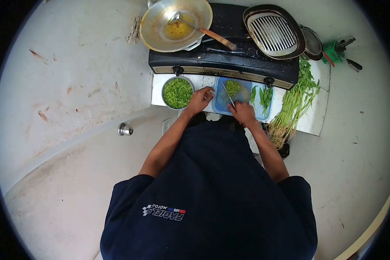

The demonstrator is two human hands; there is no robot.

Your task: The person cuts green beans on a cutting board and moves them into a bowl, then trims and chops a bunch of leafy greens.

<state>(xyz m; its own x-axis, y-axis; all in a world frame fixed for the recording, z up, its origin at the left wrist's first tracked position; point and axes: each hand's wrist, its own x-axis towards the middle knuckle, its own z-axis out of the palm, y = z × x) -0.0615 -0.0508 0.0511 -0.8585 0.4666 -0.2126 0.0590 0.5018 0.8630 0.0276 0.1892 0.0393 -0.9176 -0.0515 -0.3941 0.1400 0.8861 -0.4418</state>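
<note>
My right hand (pixel 243 112) is closed round the handle of a knife (pixel 228 94), whose blade lies slantwise over the blue cutting board (pixel 221 106). Beside the blade sits a small heap of chopped greens (pixel 233 88). Whole green leaves (pixel 265 96) rest on the board's right part. At the left edge of the board is my left hand (pixel 201 99), its fingers curled together; whether something small is between them is too small to make out. Just left of that hand stands a round metal bowl (pixel 163 96) filled with chopped greens (pixel 177 92).
Behind the board is a black gas stove (pixel 229 60). It carries a large wok (pixel 149 32) with a wooden-handled ladle (pixel 219 39) and a grill pan (pixel 273 34). Long-stemmed greens with roots (pixel 294 104) lie at right. A green basket (pixel 331 52) holds knives.
</note>
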